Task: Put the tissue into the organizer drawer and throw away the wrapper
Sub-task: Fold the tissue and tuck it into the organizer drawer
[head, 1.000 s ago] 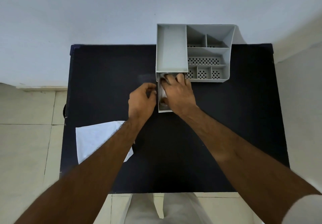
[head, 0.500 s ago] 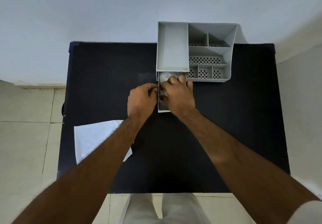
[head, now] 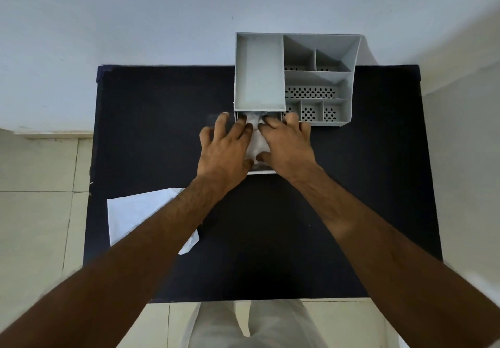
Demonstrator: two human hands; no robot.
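A grey desk organizer stands at the far edge of the black table. Its drawer is pulled out toward me. White tissue lies inside the drawer, showing between my hands. My left hand rests flat on the drawer's left side with fingers spread on the tissue. My right hand presses down on the tissue from the right, fingers spread. A white wrapper lies flat at the table's left edge, partly under my left forearm.
The organizer's open compartments sit to the right of the drawer. A white wall is behind the table. Tiled floor lies to the left, and my light trousers show below the near edge.
My left hand has opened from a curled grip beside the drawer and moved onto the tissue. My right hand has shifted right, fingers spreading. More tissue shows between the hands.
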